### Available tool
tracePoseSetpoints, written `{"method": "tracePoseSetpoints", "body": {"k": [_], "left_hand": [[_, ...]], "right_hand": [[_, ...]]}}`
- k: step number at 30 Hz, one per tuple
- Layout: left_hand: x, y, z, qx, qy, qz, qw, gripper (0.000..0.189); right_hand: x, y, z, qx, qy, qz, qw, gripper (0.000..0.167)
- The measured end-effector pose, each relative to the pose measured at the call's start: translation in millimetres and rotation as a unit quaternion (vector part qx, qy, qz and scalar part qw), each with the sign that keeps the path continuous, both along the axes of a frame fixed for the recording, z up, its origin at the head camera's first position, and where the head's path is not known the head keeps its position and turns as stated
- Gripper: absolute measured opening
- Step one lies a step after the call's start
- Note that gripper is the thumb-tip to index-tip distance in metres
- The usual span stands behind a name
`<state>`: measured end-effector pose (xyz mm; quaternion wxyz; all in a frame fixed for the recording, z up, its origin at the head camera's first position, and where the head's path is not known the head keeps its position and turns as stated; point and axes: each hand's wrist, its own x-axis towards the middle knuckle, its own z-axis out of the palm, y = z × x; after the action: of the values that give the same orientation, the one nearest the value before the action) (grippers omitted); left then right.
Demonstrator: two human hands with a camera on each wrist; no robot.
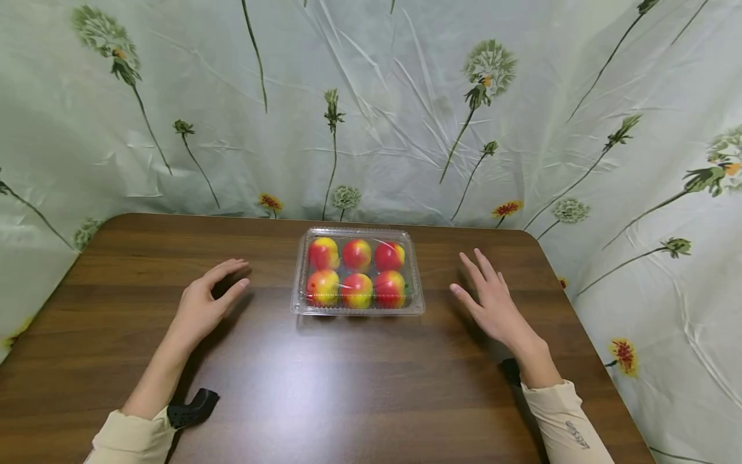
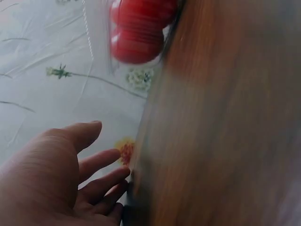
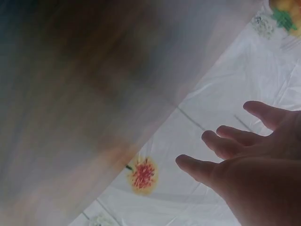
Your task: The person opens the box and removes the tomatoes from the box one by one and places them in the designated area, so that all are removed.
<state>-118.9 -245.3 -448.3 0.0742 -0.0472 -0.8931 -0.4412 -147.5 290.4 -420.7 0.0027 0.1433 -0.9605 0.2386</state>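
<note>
A clear plastic clamshell box (image 1: 357, 312) lies near the table's far edge, its lid down over several red and yellow fruits (image 1: 357, 291) set in two rows. They look like mangoes or peaches; the exact kind I cannot tell. To the left of the box, apart from it, my left hand (image 1: 204, 306) hovers with thumb and fingers spread loosely, holding nothing. On the other side my right hand (image 1: 493, 306) is held with its fingers extended, also bare and away from the box. Part of the box with red fruits (image 2: 138, 44) shows at the top of the left wrist view.
The brown wood-grain table (image 1: 348, 386) has rounded far corners. Behind it and along the right side hangs a pale sheet (image 1: 394, 129) printed with dandelions. Black straps (image 1: 194, 408) circle both wrists below the cream sleeves (image 1: 130, 438).
</note>
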Motion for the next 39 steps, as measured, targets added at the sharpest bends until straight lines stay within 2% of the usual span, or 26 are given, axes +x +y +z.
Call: {"method": "tracePoseSetpoints", "body": {"k": [7,14,25,33,39], "left_hand": [[-1.2,14.8,-5.9,0.019,0.010,0.012,0.9997,0.041],[-0.5,23.4,-8.5,0.028,0.002,0.028,0.9992,0.039],[1.8,39.4,-13.2,0.061,0.021,0.018,0.9977,0.036],[4.1,51.1,-16.2,0.070,0.029,0.010,0.9971,0.030],[2.7,57.4,-14.4,0.078,0.036,0.002,0.9963,0.028]], "right_hand": [[-0.2,-12,-0.7,-0.012,0.003,0.008,0.9999,0.071],[4.3,-16,-5.0,-0.014,-0.006,0.007,0.9999,0.071],[1.0,-26,-3.1,-0.016,-0.006,0.015,0.9997,0.073],[-5.0,-44,1.0,-0.064,-0.007,0.025,0.9976,0.068],[-11.3,-62,8.6,-0.094,0.008,0.014,0.9955,0.062]]}}
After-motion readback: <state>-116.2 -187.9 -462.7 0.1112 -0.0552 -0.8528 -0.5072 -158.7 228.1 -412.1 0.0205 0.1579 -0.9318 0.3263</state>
